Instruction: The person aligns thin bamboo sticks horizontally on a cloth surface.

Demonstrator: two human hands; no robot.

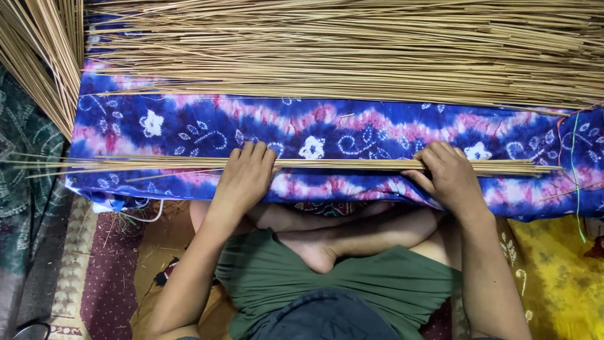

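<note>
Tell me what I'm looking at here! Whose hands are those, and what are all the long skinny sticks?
The camera sits on a person's head and looks down, so you see their own two arms and crossed legs. They sit on patterned floor mats. In front of them lies a blue, pink and white cloth with flower shapes. The left hand and the right hand both press down on a thin bundle of sticks that runs sideways across the cloth. Behind it lies a much bigger pile of sticks, and more sticks lean in at the left edge. I cannot tell what the sticks are made of.
</note>
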